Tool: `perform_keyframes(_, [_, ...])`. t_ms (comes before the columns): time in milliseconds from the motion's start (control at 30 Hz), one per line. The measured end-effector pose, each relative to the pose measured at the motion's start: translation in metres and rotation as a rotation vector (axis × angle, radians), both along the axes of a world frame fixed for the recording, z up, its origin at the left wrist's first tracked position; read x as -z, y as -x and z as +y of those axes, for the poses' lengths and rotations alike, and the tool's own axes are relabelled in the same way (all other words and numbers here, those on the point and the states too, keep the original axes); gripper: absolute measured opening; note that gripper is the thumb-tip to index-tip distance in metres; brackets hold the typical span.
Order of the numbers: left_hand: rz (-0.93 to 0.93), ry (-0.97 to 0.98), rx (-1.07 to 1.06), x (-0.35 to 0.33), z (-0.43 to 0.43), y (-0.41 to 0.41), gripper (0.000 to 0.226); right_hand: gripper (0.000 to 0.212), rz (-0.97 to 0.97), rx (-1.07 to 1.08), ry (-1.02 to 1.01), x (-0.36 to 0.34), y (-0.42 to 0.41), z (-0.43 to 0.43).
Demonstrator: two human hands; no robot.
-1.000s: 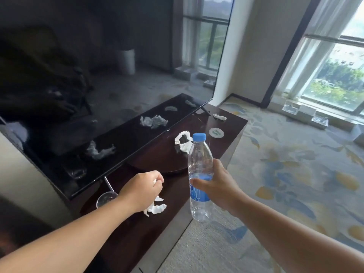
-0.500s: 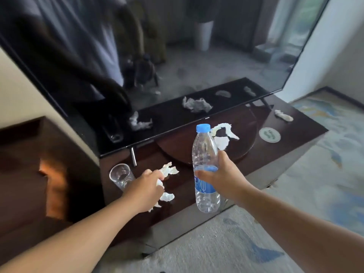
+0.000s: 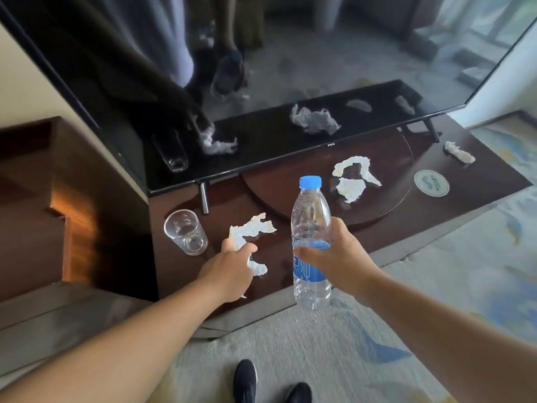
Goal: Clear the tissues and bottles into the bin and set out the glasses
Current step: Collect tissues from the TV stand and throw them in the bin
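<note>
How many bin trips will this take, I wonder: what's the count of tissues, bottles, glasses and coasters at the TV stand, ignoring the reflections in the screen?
Tissues: 3 (held tissue in the left hand, middle tissue, far tissue)
Bottles: 1 (bottle in the right hand)
Glasses: 1 (glass)
Coasters: 1 (coaster)
Total: 6

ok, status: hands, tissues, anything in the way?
Left hand gripping near tissue on cabinet. Right hand holding bottle upright. Middle tissue, far tissue uncollected. Glass close beside left hand.
</note>
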State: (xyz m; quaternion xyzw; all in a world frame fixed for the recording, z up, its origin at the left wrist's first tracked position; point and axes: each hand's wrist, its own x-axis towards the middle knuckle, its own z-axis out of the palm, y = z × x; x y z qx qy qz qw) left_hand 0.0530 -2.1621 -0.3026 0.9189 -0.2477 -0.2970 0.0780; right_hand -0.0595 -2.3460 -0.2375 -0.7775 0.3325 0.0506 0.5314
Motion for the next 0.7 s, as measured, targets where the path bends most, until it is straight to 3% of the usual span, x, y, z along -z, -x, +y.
perform_keyframes(233, [0.015,-0.049,0.017,0.029,-0.003,-0.007,0.054,0.049,0.015,0.008,0.017,0.010,-0.007,-0.002])
perform_keyframes(433, [-0.102,0.004,0.026,0.034,-0.003,-0.010,0.011,0.050,0.033,0.010,0.015,0.015,-0.012,-0.001])
perform_keyframes(700, [-0.144,0.202,-0.083,0.011,0.003,-0.020,0.014,0.050,0.031,0.014,0.014,0.014,-0.016,-0.001])
